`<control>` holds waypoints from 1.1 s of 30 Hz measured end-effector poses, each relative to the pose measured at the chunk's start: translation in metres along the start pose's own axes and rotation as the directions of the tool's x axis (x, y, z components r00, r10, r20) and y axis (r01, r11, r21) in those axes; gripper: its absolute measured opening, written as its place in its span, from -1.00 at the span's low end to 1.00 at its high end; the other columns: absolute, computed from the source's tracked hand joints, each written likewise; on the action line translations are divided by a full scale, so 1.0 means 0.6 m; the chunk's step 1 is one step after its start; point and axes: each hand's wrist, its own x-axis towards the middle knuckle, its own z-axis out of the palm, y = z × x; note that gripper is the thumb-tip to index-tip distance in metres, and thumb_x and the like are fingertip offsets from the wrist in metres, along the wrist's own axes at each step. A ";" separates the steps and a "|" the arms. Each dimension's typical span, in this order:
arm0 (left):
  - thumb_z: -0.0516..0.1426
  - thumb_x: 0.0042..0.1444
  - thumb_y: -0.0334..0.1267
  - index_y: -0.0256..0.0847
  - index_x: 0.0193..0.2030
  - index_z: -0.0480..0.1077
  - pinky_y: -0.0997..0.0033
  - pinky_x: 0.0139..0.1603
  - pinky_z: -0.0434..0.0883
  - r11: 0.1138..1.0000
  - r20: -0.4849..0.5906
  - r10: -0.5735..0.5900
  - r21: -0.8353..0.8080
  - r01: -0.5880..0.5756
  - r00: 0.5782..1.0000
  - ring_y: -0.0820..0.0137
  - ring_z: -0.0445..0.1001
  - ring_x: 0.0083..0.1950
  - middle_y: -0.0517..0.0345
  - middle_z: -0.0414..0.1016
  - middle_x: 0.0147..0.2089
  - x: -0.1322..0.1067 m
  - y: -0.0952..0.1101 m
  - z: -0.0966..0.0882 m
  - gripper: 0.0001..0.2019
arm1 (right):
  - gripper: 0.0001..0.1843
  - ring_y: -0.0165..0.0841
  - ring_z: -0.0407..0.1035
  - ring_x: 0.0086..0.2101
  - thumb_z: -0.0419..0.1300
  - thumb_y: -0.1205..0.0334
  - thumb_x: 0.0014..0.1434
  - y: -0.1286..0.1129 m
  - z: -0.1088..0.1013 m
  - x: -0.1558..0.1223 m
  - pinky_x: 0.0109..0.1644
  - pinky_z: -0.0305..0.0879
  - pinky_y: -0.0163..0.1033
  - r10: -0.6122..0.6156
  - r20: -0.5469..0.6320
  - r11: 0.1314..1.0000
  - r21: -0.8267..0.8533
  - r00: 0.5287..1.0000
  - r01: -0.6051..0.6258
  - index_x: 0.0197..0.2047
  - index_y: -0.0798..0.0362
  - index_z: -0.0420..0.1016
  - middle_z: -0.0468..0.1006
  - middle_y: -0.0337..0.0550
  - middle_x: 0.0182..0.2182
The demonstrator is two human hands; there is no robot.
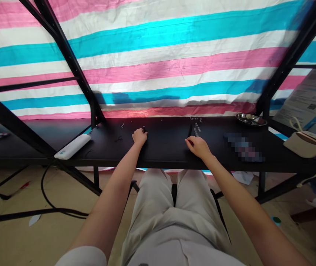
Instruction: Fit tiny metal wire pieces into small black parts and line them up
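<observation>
the small dark piece (144, 129) sits on the black tabletop (169, 147), just beyond the left hand (139, 137), touching or almost touching its fingertips; it is too small to identify. the left hand rests knuckles-up on the tabletop with fingers curled under; whether it actually grips the piece cannot be told. to the right of the dark piece, well apart, a thin dark strip (190, 131) lies on the tabletop running away from the person, with a short row of small pale beads (197, 129) just beside it. the right hand (198, 146) lies at the near end of that strip, fingers bent and pinched toward it; a firm grasp cannot be confirmed. farther right of the dark piece, at the back edge, stands a shallow metal dish (251, 119). at the far right end lies a beige pouch (303, 144) with a pale cord. left of the dark piece, near the front edge, lies a white power bank (73, 146). tiny scraps are scattered behind the dark piece. a striped pink, white and blue tarp (158, 55) hangs behind the tabletop.
</observation>
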 end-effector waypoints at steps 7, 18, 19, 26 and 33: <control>0.16 0.03 -0.16 -0.17 -0.34 0.46 0.25 -0.06 0.30 0.997 -0.017 -0.041 -0.064 0.040 0.999 0.20 0.46 -0.08 0.01 0.53 -0.19 0.003 -0.011 0.009 -0.85 | -0.70 -0.40 0.24 -0.51 -0.06 0.13 0.25 0.013 -0.011 0.015 -0.27 0.12 -0.26 -0.038 -0.219 0.999 -0.023 0.975 0.034 -0.38 0.06 0.40 0.46 -0.15 -0.51; 0.17 0.02 -0.12 -0.17 -0.30 0.48 0.24 -0.03 0.28 0.995 -0.012 -0.060 -0.082 0.059 0.998 0.19 0.45 -0.05 0.01 0.54 -0.17 0.003 -0.011 0.010 -0.81 | -0.70 -0.39 0.22 -0.50 -0.05 0.09 0.22 0.062 -0.006 0.026 -0.27 0.15 -0.25 0.176 -0.464 0.982 0.021 0.868 -0.188 -0.43 0.04 0.35 0.39 -0.18 -0.55; 0.17 0.01 -0.12 -0.17 -0.29 0.48 0.24 -0.03 0.27 0.995 -0.013 -0.060 -0.081 0.058 0.998 0.18 0.45 -0.05 0.01 0.54 -0.17 0.004 -0.011 0.010 -0.80 | -0.70 -0.39 0.23 -0.50 -0.05 0.08 0.21 0.061 -0.005 0.025 -0.27 0.15 -0.25 0.192 -0.465 0.979 0.034 0.864 -0.199 -0.43 0.04 0.34 0.39 -0.18 -0.55; 0.18 0.01 -0.09 -0.16 -0.24 0.49 0.23 -0.02 0.27 0.996 -0.004 -0.061 -0.072 0.061 0.998 0.17 0.44 -0.02 0.02 0.54 -0.14 0.006 -0.012 0.011 -0.77 | -0.71 -0.40 0.21 -0.54 -0.04 0.08 0.19 0.055 -0.005 0.019 -0.32 0.15 -0.27 0.209 -0.469 0.975 0.027 0.858 -0.222 -0.47 0.02 0.31 0.35 -0.22 -0.60; 0.16 0.01 -0.07 -0.15 -0.24 0.47 0.20 -0.01 0.26 0.997 0.010 -0.055 -0.061 0.056 0.998 0.15 0.42 0.00 0.02 0.53 -0.12 0.007 -0.013 0.011 -0.76 | -0.72 -0.40 0.19 -0.55 -0.04 0.10 0.19 0.054 -0.005 0.014 -0.29 0.13 -0.25 0.156 -0.461 0.981 -0.027 0.873 -0.190 -0.45 0.03 0.33 0.36 -0.22 -0.60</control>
